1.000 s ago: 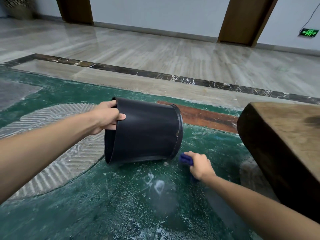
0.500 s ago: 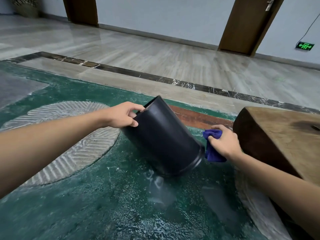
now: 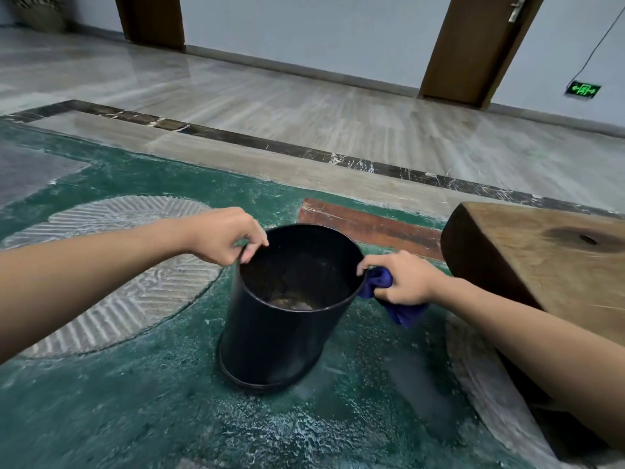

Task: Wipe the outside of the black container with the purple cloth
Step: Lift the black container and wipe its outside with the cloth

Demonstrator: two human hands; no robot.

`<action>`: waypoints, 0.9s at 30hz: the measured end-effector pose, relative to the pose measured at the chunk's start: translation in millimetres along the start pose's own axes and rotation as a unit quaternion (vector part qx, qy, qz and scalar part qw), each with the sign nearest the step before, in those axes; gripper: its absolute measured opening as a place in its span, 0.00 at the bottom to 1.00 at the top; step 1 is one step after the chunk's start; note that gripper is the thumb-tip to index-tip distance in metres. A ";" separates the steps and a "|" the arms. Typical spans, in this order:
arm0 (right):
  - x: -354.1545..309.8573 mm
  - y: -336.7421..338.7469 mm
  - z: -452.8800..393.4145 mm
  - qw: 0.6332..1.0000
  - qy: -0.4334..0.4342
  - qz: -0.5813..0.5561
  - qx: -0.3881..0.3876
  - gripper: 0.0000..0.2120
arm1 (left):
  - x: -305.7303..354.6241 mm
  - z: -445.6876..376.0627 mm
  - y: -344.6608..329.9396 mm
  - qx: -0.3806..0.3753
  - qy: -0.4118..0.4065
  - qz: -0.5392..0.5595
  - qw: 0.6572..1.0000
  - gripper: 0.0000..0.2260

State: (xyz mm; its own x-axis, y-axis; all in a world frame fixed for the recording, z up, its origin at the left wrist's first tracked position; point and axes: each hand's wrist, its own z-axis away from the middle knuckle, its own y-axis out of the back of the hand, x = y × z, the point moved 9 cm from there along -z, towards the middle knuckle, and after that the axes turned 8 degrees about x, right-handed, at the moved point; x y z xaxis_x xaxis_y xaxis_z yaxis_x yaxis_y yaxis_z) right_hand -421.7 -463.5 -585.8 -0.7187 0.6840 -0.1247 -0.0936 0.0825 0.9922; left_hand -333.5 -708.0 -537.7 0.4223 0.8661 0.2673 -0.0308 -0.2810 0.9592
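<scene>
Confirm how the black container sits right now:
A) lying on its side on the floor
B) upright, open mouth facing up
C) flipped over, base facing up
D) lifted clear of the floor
B: the black container stands on its base on the green floor, its open rim toward the camera and its inside bottom visible.

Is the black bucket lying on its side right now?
No, the bucket stands upright on the floor, open mouth up, with the left hand pinching its rim.

My black container (image 3: 277, 336) stands on green speckled floor (image 3: 135, 418), a purple cloth (image 3: 399, 311) at its right, a grey chevron-striped patch (image 3: 111, 282) at its left, a red-brown strip (image 3: 368, 225) beyond it.
</scene>
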 end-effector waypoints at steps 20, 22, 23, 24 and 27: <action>-46.8 -6.9 8.6 0.990 0.051 -0.011 0.130 0.17 | -7.1 63.2 -24.1 -0.072 -0.002 -0.196 0.978 0.13; -49.2 -4.1 18.8 0.988 0.048 0.012 0.148 0.18 | -3.8 61.3 -13.2 -0.027 -0.022 -0.243 0.969 0.11; -50.4 -2.6 25.0 0.986 0.045 0.027 0.156 0.18 | 0.3 59.2 -8.6 -0.002 -0.038 -0.257 0.966 0.10; -51.2 -0.8 31.6 0.985 0.041 0.043 0.162 0.18 | 4.7 56.1 -5.1 0.017 -0.053 -0.273 0.960 0.10; -47.8 1.6 56.6 0.984 0.016 0.071 0.165 0.19 | 21.0 44.9 -1.6 0.059 -0.104 -0.324 0.938 0.10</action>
State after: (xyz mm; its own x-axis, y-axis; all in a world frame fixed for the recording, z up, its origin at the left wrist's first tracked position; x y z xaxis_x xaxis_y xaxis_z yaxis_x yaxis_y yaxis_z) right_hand -348.4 -455.0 -578.0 -0.7301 0.6831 0.0204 0.2345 0.2223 0.9464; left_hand -283.9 -708.0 -537.8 0.4862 0.7747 -0.4042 0.3883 0.2229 0.8942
